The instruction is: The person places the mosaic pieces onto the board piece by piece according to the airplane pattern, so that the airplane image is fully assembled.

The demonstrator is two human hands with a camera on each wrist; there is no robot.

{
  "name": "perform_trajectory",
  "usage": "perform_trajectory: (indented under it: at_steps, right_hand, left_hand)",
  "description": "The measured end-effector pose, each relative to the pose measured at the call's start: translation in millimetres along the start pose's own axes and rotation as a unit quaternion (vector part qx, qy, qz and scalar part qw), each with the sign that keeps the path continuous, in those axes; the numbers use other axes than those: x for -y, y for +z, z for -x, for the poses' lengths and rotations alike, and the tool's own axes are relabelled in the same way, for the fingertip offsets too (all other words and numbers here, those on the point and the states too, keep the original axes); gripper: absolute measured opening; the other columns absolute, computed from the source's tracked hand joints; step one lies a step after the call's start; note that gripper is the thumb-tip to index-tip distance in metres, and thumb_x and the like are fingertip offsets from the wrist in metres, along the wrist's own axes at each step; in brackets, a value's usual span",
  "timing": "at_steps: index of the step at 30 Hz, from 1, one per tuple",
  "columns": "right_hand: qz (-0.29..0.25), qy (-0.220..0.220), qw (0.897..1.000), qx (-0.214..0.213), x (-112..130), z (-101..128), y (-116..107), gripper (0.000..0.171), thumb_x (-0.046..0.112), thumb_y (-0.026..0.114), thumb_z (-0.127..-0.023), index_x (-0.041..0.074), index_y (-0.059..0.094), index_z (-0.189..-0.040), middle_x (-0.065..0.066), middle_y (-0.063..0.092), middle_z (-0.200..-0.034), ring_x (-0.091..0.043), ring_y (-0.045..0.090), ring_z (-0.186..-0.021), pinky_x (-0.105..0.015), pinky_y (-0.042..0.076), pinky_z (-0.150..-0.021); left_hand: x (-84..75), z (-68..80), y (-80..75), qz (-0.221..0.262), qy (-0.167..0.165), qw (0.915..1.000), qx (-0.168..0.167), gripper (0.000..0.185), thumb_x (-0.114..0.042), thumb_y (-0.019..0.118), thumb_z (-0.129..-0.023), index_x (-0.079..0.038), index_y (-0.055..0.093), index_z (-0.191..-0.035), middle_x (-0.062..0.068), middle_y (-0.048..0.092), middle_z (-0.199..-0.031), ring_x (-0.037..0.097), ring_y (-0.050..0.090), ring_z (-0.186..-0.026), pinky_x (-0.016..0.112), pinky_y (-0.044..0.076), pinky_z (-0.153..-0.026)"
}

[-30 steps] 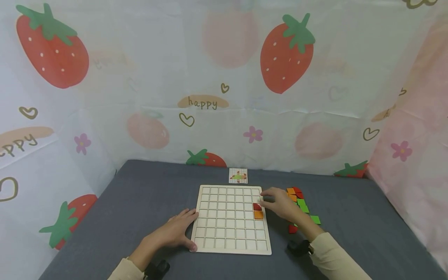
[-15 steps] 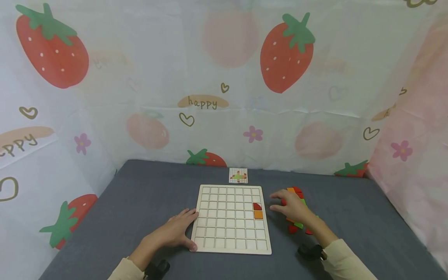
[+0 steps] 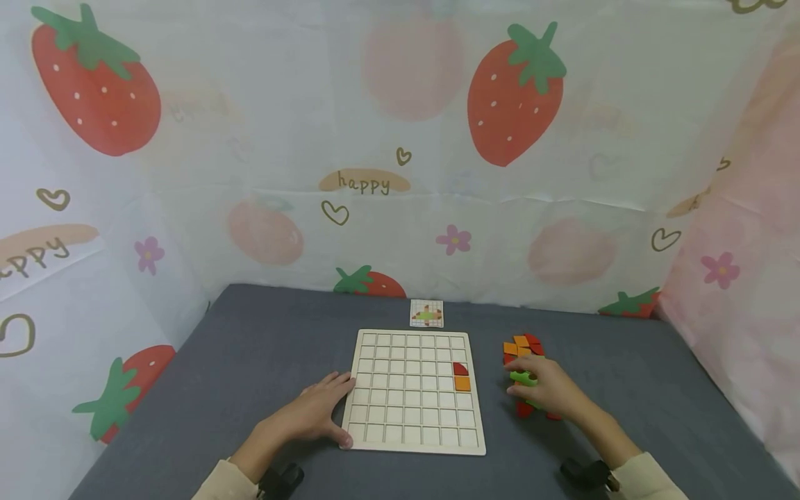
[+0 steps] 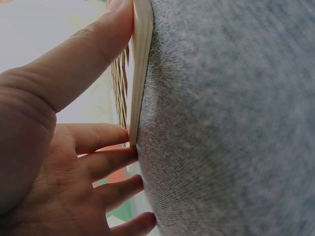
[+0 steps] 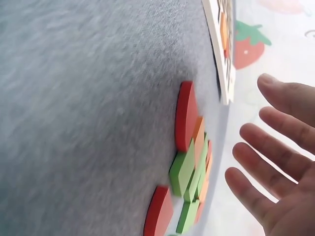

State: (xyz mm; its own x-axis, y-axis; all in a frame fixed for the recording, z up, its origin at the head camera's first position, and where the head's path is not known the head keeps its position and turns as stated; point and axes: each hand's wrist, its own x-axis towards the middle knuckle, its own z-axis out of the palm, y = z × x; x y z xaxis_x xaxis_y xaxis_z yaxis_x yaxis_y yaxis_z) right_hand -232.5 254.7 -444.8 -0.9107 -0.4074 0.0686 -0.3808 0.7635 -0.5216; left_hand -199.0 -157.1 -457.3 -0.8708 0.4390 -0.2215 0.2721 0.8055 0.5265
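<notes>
resting open-fingered, the left hand (image 3: pixel 312 414) steadies the grid board (image 3: pixel 412 392); the right hand (image 3: pixel 545 390) hovers, fingers spread, over coloured tiles (image 3: pixel 525 347).

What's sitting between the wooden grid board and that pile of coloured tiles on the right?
Nothing: in the head view only bare grey tabletop separates the wooden grid board from the pile of coloured tiles. The right hand hovers over the pile itself.

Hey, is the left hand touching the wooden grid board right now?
Touching. The left wrist view shows the left hand with its thumb pressed flat along the edge of the wooden grid board.
</notes>
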Motion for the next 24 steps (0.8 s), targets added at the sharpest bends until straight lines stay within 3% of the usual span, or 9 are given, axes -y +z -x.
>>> perform_trajectory:
  at_steps: [6,12,18,24]
  right_hand:
    - [0.020,-0.014,1.000,0.016,-4,9,-4,0.037,0.022,0.069,-0.077,0.007,0.063,-0.111,-0.008,0.065,-0.107,-0.023,0.060,-0.091,-0.033,0.051,-0.072]
    - [0.022,-0.003,0.999,0.035,-4,15,-2,0.038,0.025,0.071,-0.075,0.009,0.064,-0.109,-0.004,0.065,-0.105,-0.023,0.059,-0.096,-0.038,0.050,-0.076]
    - [0.027,-0.002,0.999,0.038,-5,20,3,0.037,0.028,0.074,-0.072,0.011,0.067,-0.104,0.000,0.066,-0.101,-0.016,0.059,-0.088,-0.029,0.049,-0.073]
    - [0.024,0.017,0.998,0.062,-5,22,5,0.033,0.030,0.073,-0.072,0.015,0.068,-0.101,0.003,0.065,-0.100,-0.014,0.057,-0.090,-0.032,0.048,-0.076]
  left_hand:
    - [0.0,-0.7,0.9,-0.004,-0.001,1.0000,-0.001,0.099,-0.043,0.078,-0.060,-0.004,0.033,-0.139,0.015,0.029,-0.147,0.038,0.020,-0.137,0.061,0.021,-0.103]
    - [0.1,-1.2,0.9,-0.009,-0.001,1.0000,-0.001,0.099,-0.043,0.078,-0.060,-0.004,0.033,-0.139,0.015,0.030,-0.146,0.038,0.021,-0.137,0.060,0.021,-0.103]
    - [-0.2,-1.2,0.8,-0.015,0.004,0.9999,-0.006,0.099,-0.042,0.078,-0.060,-0.003,0.033,-0.139,0.016,0.030,-0.146,0.039,0.021,-0.137,0.060,0.022,-0.103]
    - [-0.7,-1.7,1.3,-0.016,-0.001,0.9999,-0.005,0.099,-0.042,0.079,-0.059,-0.004,0.034,-0.139,0.015,0.031,-0.146,0.037,0.021,-0.137,0.060,0.022,-0.103]
